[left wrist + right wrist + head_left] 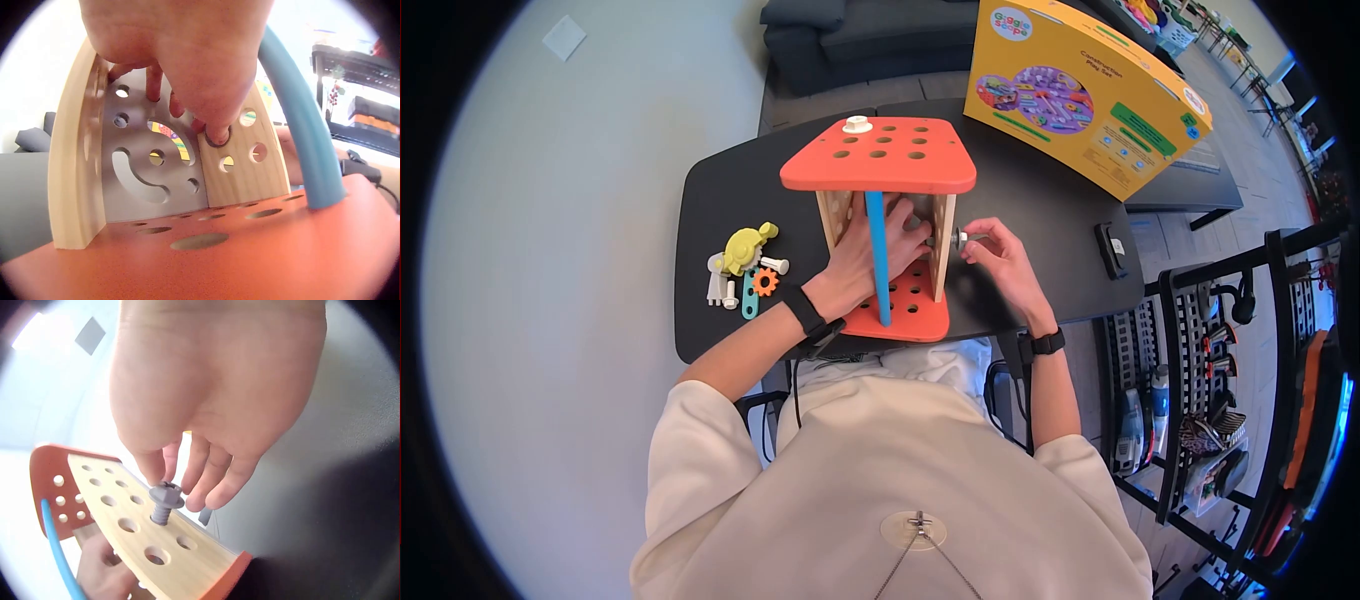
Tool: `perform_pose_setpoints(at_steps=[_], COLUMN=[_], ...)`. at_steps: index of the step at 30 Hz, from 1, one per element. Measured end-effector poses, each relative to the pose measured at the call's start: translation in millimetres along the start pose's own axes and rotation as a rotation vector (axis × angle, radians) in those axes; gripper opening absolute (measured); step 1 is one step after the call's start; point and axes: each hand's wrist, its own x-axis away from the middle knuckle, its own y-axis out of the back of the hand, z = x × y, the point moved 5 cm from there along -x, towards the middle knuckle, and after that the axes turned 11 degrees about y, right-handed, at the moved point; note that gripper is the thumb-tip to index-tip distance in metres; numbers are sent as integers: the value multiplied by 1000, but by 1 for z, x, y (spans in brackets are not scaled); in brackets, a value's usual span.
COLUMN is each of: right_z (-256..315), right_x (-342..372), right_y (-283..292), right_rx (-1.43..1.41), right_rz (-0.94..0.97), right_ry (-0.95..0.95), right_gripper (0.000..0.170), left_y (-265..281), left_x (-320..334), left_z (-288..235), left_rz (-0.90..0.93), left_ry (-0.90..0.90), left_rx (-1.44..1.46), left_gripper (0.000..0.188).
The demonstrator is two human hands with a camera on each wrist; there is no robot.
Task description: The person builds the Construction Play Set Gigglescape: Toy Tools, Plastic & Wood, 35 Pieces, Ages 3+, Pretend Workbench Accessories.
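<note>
A toy workbench has a red top [880, 155], a red base [206, 256], wooden side panels [144, 519], a grey slotted back panel [137, 181] and a blue upright rod [300, 119]. Inside it, my left hand [865, 250] reaches past the rod. Its thumb presses at a dark round ring [226, 140] around a hole in the wooden panel, while the other fingers spread against the grey panel. Outside, my right hand [1005, 265] pinches the head of a grey bolt [164, 499] with its fingertips. The bolt's threaded shank stands partly out of a panel hole.
Left of the workbench lie a yellow-green toy piece [745, 247], an orange gear [765, 283], a turquoise strip [750, 297] and white screws [731, 294]. A white bolt [857, 125] sits on the top. A yellow box [1090, 100] and a black object [1111, 250] are at right.
</note>
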Motion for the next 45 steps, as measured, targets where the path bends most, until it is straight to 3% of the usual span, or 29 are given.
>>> perform_pose_setpoints(at_steps=[5,8,10,13,14,16,19,23,26,28,31,32,34,37,41,45], right_z=[-9,-21,-30,-24,-24,-10,4,-4,-11,-17,-10,-13,-3,4,-5,-13], right_x=[-10,-19,-23,-19,-15,-9,-1,-6,-15,-18,-16,-13,-5,3,-6,-19], right_y=[-1,-1,-1,-1,-3,-5,-6,-5,-7,-7,-8,-9,-10,-10,-10,-11], right_rx=[13,93,264,420,420,198,78,119,100,320,453,451,195,169,115,313], right_rz=[17,-38,24,40,40,-106,-19,-9,28,52,38,42,-58,14,-2,22], right_ry=[-21,-115,-277,-368,-366,-35,70,58,-74,-287,-328,-327,-18,62,23,-217], right_gripper=[18,23,31,31,31,27,24,19,22,25,33,33,31,31,29,34], left_y=[1,0,-4,-5,-4,-4,-5,-8,-7,-5,-4,-5,-6,-8,-5,-10], left_x=[0,1,1,1,1,1,1,1,1,2,1,1,1,1,0,3], left_z=[-1,-1,0,1,1,0,0,1,0,-2,-2,-1,0,-1,-2,-2], left_rz=[-24,-18,-19,-4,-5,18,2,13,27,9,10,11,21,17,17,13], left_ry=[-2,-8,2,-4,-5,-2,0,-3,0,10,7,10,1,0,5,16], left_rx=[15,1,-25,-32,-33,-58,-27,-13,-39,-55,-42,-46,-21,-23,-36,-45], left_gripper=[26,27,27,28,28,27,29,31,32,32,32,32,32,32,33,34])
